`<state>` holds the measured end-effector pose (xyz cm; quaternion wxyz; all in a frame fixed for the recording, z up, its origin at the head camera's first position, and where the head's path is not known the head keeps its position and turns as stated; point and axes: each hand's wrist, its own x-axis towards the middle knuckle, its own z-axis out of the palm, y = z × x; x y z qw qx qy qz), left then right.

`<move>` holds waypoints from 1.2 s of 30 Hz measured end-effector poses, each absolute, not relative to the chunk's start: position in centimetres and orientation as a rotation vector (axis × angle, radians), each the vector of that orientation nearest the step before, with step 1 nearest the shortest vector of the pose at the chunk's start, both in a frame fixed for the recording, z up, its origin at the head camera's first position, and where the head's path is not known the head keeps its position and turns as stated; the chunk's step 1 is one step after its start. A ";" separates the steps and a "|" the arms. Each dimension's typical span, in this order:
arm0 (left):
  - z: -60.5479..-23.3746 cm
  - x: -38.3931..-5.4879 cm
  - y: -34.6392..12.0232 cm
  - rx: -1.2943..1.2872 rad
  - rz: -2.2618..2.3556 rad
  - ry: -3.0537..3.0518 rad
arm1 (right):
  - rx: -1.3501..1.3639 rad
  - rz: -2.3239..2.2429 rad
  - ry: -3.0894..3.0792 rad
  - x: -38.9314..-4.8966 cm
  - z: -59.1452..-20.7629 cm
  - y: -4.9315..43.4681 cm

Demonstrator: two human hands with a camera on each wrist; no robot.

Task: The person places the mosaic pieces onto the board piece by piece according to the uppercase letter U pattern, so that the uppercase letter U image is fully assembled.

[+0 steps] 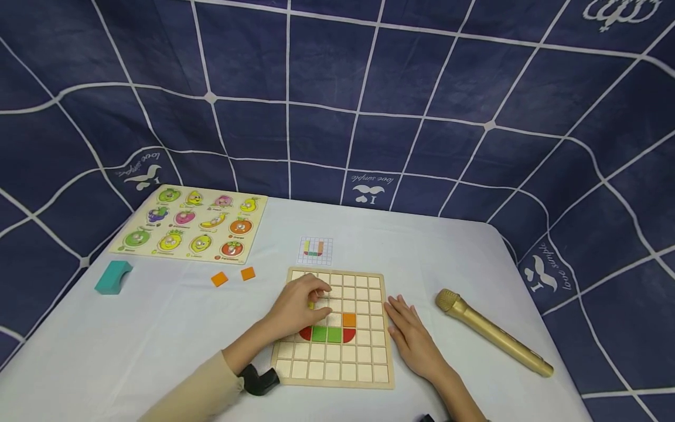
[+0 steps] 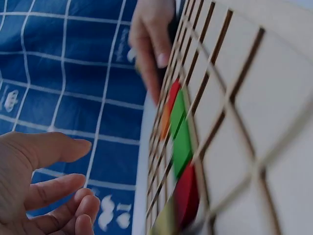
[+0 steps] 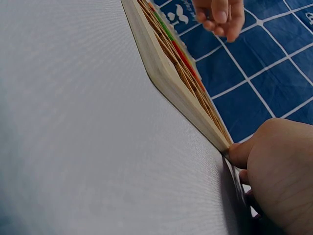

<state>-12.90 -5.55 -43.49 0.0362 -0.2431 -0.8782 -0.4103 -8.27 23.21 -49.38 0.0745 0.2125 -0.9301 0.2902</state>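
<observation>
A wooden grid board (image 1: pixel 364 373) lies on the table with coloured tiles in its cells. Two green square tiles (image 1: pixel 327 334) sit between two rounded red tiles (image 1: pixel 349 335), and an orange tile (image 1: pixel 349 320) is above the right red one. A yellow tile (image 1: pixel 311 305) is partly hidden by my left hand (image 1: pixel 295 308), which hovers over the board's left side. In the left wrist view, its thumb and fingers (image 2: pixel 61 188) are apart with nothing between them. My right hand (image 1: pixel 416 346) rests against the board's right edge, fingers extended; in the right wrist view the thumb (image 3: pixel 239 154) touches that edge.
Two loose orange tiles (image 1: pixel 219 279) lie left of the board. Behind it is a small pattern card (image 1: pixel 315 251) with a U shape. A fruit puzzle board (image 1: pixel 211 234) and a teal arched block (image 1: pixel 112 278) are at the left; a gold microphone (image 1: pixel 495 334) lies at the right.
</observation>
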 end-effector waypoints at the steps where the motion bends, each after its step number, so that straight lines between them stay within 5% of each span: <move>1: -43.3 -12.9 -6.3 -0.716 -1.264 -2.681 | 0.639 0.868 -2.789 -8.3 -49.4 23.2; 19: -44.7 -15.1 -21.4 -0.134 -1.107 -2.489 | 0.638 0.870 -2.791 -8.2 -49.2 23.2; 36: -48.2 -15.6 -24.8 0.026 -1.079 -2.707 | 0.624 0.868 -2.802 -8.2 -49.2 23.1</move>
